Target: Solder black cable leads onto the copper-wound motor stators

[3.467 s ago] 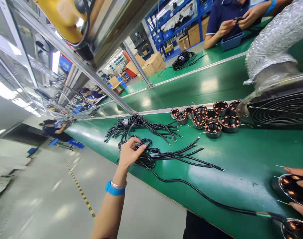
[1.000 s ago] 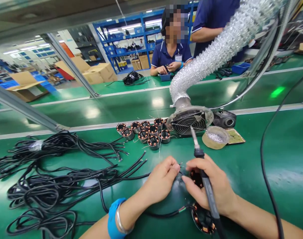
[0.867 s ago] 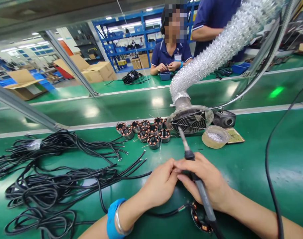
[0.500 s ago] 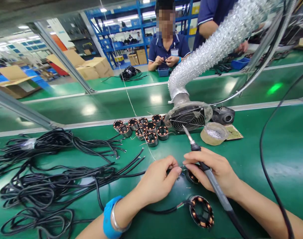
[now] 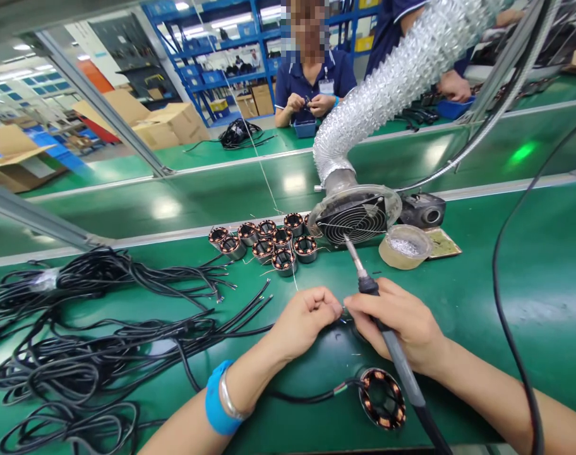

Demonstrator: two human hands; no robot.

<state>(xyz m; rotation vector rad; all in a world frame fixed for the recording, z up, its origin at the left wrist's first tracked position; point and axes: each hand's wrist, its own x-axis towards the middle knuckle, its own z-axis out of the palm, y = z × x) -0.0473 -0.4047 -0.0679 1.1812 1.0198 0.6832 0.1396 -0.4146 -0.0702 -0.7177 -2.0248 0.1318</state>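
Note:
My right hand is closed around the grey handle of a soldering iron, whose metal tip points up and away in front of the fume extractor. Its thumb and forefinger also meet close to my left fingertips. My left hand is pinched on a thin wire; a black cable runs in under it from the left. A small blue wire end shows just below the fingertips. Nearer me lies a copper-wound stator joined to a black cable. What lies under my right hand is hidden.
Several copper-wound stators stand grouped ahead. Bundles of black cables cover the left side. A fume extractor with a silver hose hangs ahead, beside a round tub. A co-worker sits across the bench.
Both hands have stayed close together, my left hand shifting slightly and turning its fingers inward. The stator glimpsed under my right hand is now covered. The whole view has shifted a little.

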